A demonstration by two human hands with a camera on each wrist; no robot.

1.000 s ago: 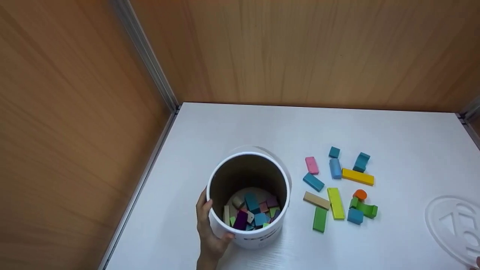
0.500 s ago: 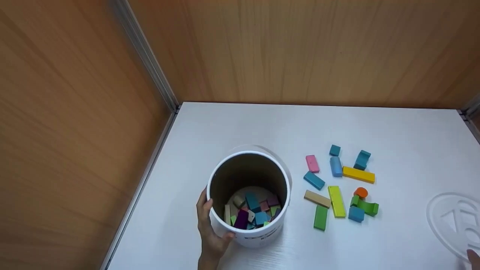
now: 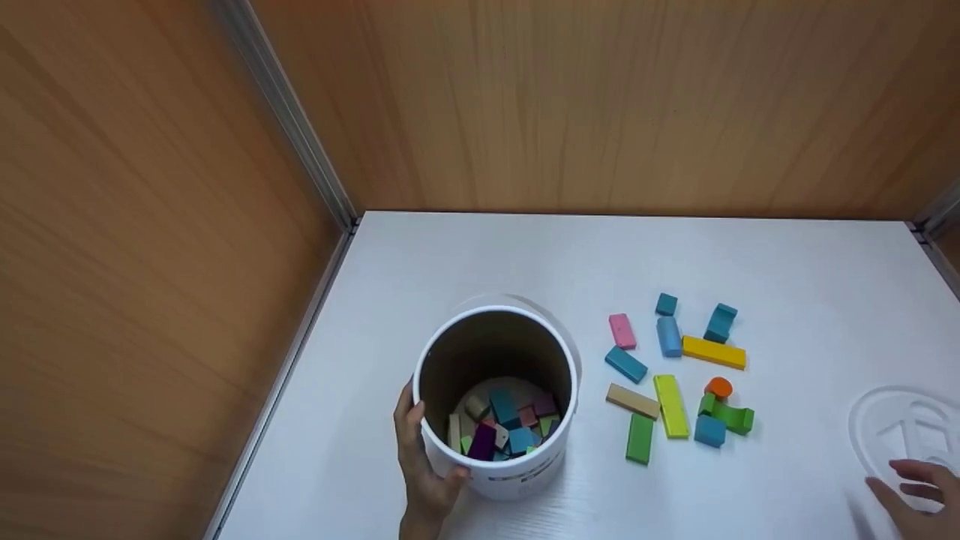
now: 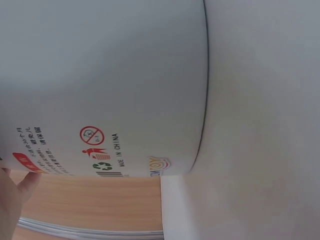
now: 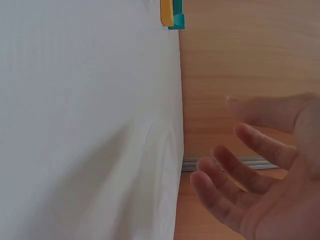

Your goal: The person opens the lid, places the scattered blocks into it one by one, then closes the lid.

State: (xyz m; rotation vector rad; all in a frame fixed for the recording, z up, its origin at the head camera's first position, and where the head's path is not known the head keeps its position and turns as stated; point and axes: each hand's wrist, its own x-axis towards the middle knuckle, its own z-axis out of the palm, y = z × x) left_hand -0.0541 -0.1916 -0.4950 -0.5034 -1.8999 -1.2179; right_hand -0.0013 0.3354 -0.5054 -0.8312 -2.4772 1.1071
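A white bucket [image 3: 525,480] stands at the middle front of the table with several coloured toy blocks [image 3: 504,409] at its bottom. My left hand [image 3: 427,484] grips its left side, fingers round the wall and thumb at the front below the rim. The left wrist view is mostly filled by the bucket's printed wall [image 4: 100,75]. At the far right, my right hand [image 3: 919,495] hovers by the whitish round lid [image 3: 874,420], partly covering it. In the right wrist view its fingers are loosely bent, thumb apart, holding nothing.
Several loose blocks lie right of the bucket, among them a yellow-green block [image 3: 671,407], a yellow block [image 3: 714,352], an orange cylinder [image 3: 719,388] and a pink block [image 3: 622,331]. Wooden panels [image 3: 600,105] border the white table [image 3: 450,247] at the back and left.
My right hand has come into view from the lower right corner and moved left over the lid. My left hand and the bucket keep their places.
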